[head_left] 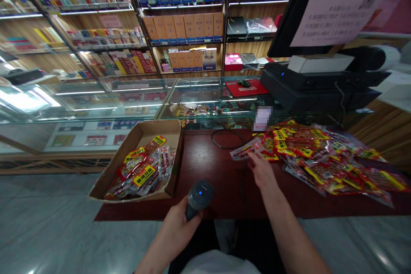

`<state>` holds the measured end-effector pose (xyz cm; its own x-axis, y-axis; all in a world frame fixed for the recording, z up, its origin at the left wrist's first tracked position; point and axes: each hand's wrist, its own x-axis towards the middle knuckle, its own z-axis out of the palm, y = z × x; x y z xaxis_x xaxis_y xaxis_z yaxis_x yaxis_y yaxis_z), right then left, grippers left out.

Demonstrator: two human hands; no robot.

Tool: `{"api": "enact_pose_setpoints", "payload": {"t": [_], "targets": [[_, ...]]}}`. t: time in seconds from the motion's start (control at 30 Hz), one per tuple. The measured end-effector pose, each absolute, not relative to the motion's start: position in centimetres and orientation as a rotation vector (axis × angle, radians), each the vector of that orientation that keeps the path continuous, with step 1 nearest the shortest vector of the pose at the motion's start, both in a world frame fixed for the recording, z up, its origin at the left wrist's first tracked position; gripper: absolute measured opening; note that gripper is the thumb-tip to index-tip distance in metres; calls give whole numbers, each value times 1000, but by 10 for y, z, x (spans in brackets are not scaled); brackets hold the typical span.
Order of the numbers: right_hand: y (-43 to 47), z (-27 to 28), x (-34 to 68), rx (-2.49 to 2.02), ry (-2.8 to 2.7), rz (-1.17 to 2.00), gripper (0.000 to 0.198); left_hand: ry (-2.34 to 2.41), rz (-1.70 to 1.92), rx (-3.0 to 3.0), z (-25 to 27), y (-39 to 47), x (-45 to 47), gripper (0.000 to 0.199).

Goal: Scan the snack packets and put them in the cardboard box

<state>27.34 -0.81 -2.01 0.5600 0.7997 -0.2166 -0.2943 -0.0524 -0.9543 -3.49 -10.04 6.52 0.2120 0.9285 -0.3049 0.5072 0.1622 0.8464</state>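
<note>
My left hand [180, 221] is wrapped round the handle of a dark barcode scanner [201, 194], whose blue light shows on top. It is held above the front edge of the dark red table [205, 158]. Out ahead, my right hand [260, 169] has its fingertips closed on the right end of a clear snack packet [243, 150] with a red corner. To the right of that hand spreads a heap of red and yellow snack packets [308, 145]. On the left, an open cardboard box [177, 137] holds several similar packets [146, 174].
Behind the table runs a glass display counter [135, 98] with a mouse [244, 83] on a red pad. A monitor [290, 21] with a paper notice stands at the right. A cable [221, 146] loops on the table. Stocked shelves [186, 7] line the back wall.
</note>
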Motion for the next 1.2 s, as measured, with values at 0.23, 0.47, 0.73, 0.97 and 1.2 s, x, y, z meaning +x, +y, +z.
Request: {"api": "enact_pose_setpoints", "payload": {"t": [0.23, 0.47, 0.73, 0.97, 1.2], "targets": [[-24, -25, 205, -1143, -416, 1159, 45, 1420, 562, 1386, 67, -102, -31, 23], [-35, -32, 192, -1067, -378, 1210, 40, 1463, 670, 1250, 70, -102, -31, 27], [-39, -35, 192, -1020, -385, 1196, 34, 1438, 642, 1220, 72, -104, -26, 26], [-36, -38, 193, -994, -341, 1206, 35, 1482, 623, 1241, 76, -102, -26, 29], [-37, -41, 194, -985, -363, 1197, 32, 1481, 632, 1245, 74, -104, -27, 27]]}}
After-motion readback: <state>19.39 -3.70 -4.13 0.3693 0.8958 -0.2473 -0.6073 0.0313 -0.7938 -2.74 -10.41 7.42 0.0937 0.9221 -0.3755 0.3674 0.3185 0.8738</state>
